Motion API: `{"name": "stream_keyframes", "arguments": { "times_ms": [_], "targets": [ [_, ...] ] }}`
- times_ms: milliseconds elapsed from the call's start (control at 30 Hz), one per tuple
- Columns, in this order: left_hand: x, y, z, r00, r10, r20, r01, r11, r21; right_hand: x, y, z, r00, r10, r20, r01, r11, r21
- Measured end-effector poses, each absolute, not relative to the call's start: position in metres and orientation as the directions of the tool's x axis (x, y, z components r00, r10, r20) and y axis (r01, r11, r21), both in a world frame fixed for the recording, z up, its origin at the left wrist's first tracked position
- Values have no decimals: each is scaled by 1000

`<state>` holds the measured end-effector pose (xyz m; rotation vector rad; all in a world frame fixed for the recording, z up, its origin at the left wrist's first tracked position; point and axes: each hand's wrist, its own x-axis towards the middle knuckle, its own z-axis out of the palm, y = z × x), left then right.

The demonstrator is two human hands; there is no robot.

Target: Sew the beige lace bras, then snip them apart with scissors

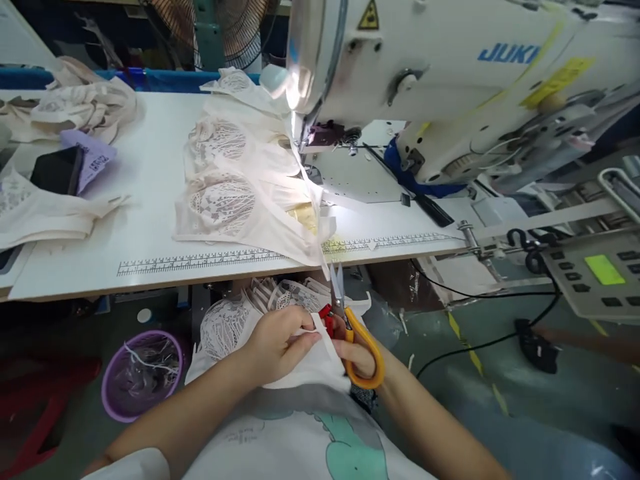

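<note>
Over my lap, just below the table edge, my left hand (pixel 283 343) is closed in a pinch on a narrow white fabric strip (pixel 326 341). My right hand (pixel 357 353) grips orange-handled scissors (pixel 373 360), whose blades point away from me toward the table edge. Between the two hands shows a small red object (pixel 326 312) that I cannot make out clearly. White lace bras (pixel 225 327) lie on my lap under both hands. Another lace bra (pixel 225 207) is spread on the table, its strap running toward the needle area and hanging over the front edge.
A JUKI sewing machine (pixel 410 73) stands at the right, with a control panel (pixel 600 273) beside it. Left on the table are more bra pieces (pixel 85 110), a black phone (pixel 57 170) and a purple paper (pixel 93 163). A purple bin (pixel 107 393) stands on the floor.
</note>
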<state>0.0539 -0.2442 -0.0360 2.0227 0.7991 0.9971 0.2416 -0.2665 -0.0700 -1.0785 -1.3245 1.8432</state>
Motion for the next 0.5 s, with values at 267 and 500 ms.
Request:
{"name": "stream_keyframes", "arguments": {
  "times_ms": [267, 500],
  "targets": [
    [58, -243, -37, 599, 690, 407, 47, -538, 842, 251, -282, -54, -462, 853, -244, -176, -358, -917],
    [60, -251, -29, 513, 817, 264, 185, -406, 895, 253, -280, -34, -357, 914, -193, 11, -202, -979]
  ]
}}
